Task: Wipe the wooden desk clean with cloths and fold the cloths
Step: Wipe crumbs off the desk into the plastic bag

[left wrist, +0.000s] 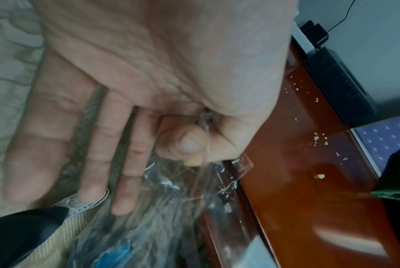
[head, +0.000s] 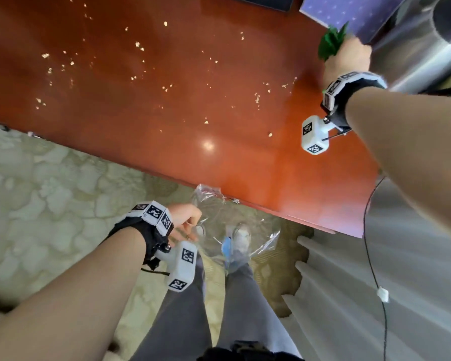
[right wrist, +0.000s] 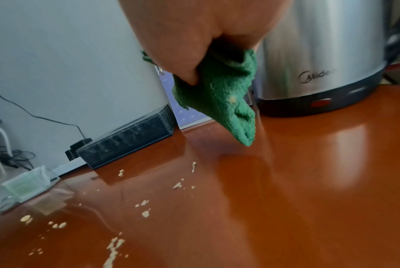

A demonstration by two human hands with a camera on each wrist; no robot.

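Note:
The red-brown wooden desk is strewn with pale crumbs. My right hand grips a bunched green cloth at the desk's far right, by the kettle. In the right wrist view the green cloth hangs from the fist, its tip just above the desk. My left hand is below the desk's near edge and pinches a clear plastic bag. In the left wrist view, thumb and forefinger pinch the bag's film while the other fingers stay straight.
A steel kettle stands at the desk's right end. A black box and a purple-blue calendar stand along the back by the wall. A small clear holder sits at the far left. Patterned floor lies below.

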